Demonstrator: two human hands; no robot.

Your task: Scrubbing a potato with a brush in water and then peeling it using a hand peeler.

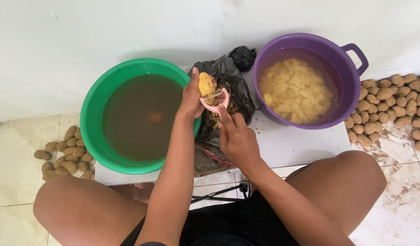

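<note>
- Two hands at work over the middle of a low white tabletop [301,146]; person seated, bare knees either side.
- Left hand [191,98]: grip closed around a half-peeled yellow potato [206,85], held upright above a black plastic bag [233,84].
- Right hand [237,139]: grip clamped on the handle of a pink Y-shaped peeler [217,104]; blade end lies against the lower part of the potato.
- Bag sits between the two basins and holds a heap of peelings [219,116], just beneath the peeler.
- Green basin [93,102], left side of tabletop: filled with murky brown water; contents below the surface not clear.
- Purple tub [342,68] with side handle, right side: cloudy water and many peeled pale yellow potato pieces [294,89].
- Floor, left: small pile of unpeeled brown potatoes [64,152].
- Floor, right: larger heap of unpeeled potatoes [394,107] against the wall; tiles there smeared with dirt.
</note>
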